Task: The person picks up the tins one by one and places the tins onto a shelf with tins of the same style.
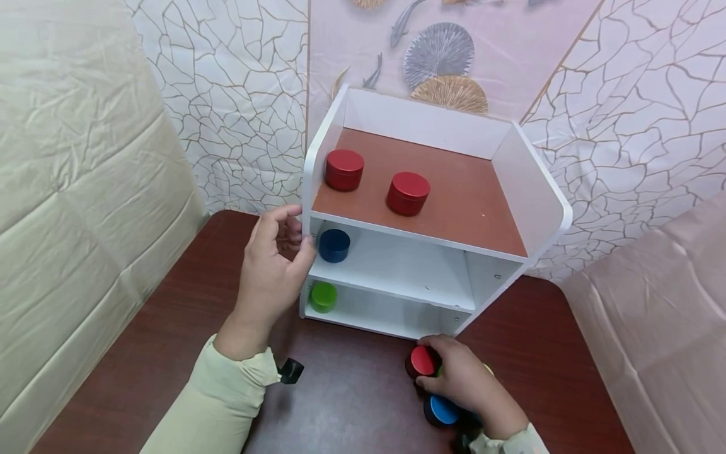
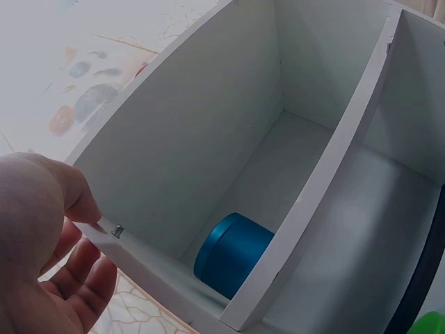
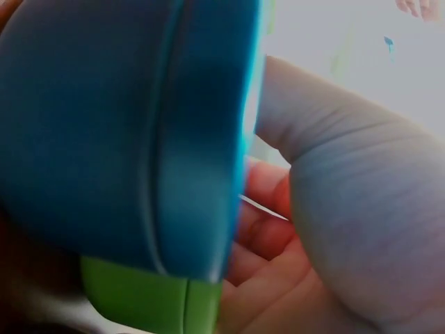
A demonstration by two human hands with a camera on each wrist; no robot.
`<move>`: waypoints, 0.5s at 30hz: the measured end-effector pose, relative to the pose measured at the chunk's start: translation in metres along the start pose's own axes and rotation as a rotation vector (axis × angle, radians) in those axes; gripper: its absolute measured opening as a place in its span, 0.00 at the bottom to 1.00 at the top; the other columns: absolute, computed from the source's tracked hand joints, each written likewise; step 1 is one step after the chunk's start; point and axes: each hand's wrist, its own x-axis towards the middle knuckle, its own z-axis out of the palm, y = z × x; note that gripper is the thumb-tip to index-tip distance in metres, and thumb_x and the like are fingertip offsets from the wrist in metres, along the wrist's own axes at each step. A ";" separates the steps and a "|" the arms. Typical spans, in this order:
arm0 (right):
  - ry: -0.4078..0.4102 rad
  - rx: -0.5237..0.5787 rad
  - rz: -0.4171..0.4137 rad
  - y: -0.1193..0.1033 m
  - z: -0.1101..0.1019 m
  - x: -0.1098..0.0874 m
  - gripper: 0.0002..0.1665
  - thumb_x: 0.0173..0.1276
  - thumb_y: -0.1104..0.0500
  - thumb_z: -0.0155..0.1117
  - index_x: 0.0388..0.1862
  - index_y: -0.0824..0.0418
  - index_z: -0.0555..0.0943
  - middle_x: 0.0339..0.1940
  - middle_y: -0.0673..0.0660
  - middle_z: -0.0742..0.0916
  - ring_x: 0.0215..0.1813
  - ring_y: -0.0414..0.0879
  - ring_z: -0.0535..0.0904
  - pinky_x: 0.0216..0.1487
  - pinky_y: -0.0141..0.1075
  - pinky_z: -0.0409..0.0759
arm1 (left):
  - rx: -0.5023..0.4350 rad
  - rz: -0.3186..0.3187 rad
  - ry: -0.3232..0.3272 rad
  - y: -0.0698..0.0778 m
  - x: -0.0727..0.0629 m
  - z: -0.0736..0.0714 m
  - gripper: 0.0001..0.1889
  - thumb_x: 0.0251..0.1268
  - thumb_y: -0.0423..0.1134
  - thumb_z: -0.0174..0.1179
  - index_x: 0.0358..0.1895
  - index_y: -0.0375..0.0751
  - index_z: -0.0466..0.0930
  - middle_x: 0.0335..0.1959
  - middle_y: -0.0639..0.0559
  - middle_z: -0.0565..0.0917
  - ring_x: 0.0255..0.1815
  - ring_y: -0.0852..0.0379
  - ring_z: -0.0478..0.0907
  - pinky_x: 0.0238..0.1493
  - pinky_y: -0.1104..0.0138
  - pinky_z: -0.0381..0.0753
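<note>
A white shelf unit (image 1: 535, 183) with a brown top stands on the table. My left hand (image 1: 269, 271) holds its left side panel by the front edge, thumb against the edge and fingers behind. Two red tins, a left one (image 1: 344, 170) and a right one (image 1: 408, 193), sit on top. A blue tin (image 1: 334, 246) stands on the middle shelf and a green tin (image 1: 323, 297) on the bottom one, both at the left. Right of the unit's front, my right hand (image 1: 462, 378) grips another red tin (image 1: 422, 362) between thumb and fingers.
Beside my right hand lies a loose blue tin (image 1: 442, 410), with a green tin (image 3: 149, 296) next to it, partly hidden. The dark brown table (image 1: 340, 391) extends around the unit. Patterned cloth (image 1: 249, 94) hangs behind, and pale cloth (image 1: 85, 189) on the left.
</note>
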 end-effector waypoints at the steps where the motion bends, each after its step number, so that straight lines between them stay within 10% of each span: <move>1: 0.003 -0.001 -0.003 0.000 0.000 0.000 0.37 0.54 0.52 0.93 0.62 0.58 0.88 0.56 0.52 0.91 0.53 0.44 0.85 0.54 0.37 0.87 | 0.001 0.001 0.000 0.000 0.000 0.000 0.25 0.76 0.31 0.67 0.72 0.44 0.77 0.54 0.45 0.81 0.50 0.59 0.82 0.50 0.75 0.86; 15: 0.034 0.029 -0.053 -0.008 -0.009 -0.001 0.37 0.57 0.55 0.92 0.66 0.56 0.88 0.60 0.50 0.90 0.56 0.43 0.85 0.56 0.36 0.88 | -0.003 -0.003 -0.003 -0.001 0.001 0.000 0.25 0.76 0.31 0.67 0.73 0.44 0.77 0.54 0.46 0.81 0.50 0.59 0.82 0.49 0.75 0.86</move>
